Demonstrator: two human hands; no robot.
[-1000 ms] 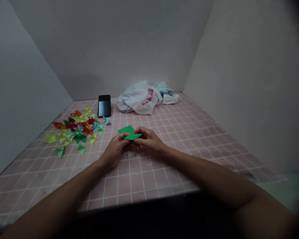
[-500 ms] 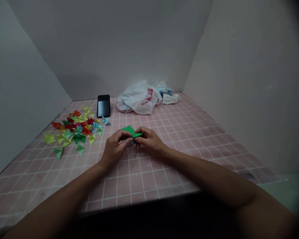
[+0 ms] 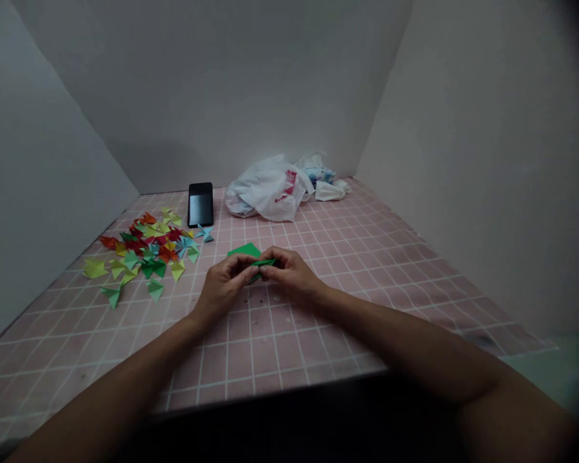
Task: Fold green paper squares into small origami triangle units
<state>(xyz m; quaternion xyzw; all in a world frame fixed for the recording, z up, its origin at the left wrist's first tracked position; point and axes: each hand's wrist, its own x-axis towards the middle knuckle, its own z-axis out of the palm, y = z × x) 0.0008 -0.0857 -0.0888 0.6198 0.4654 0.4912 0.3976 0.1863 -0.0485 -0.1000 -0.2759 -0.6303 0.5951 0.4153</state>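
Across the middle left of the frame, small folded paper pieces (image 3: 147,247) in red, orange, yellow, green and pale blue lie scattered on the tabletop (image 3: 367,257), which has a pink and white grid. Above them is a dark smartphone (image 3: 201,204); at upper centre sits a crumpled white plastic bag (image 3: 265,193), with a blue-and-white packet (image 3: 321,175) just right of it. A flat green paper sheet (image 3: 244,249) lies at the centre, its near part hidden by the left hand (image 3: 222,280).

The plastic bag bears red print, too small to read.

The green folded paper (image 3: 265,262) is at the centre of the frame, pinched in a narrow grip by both the left hand and the right hand (image 3: 294,273). One second ago it showed a broad diamond face; now only a slim strip shows, with the left fingers farther over it.
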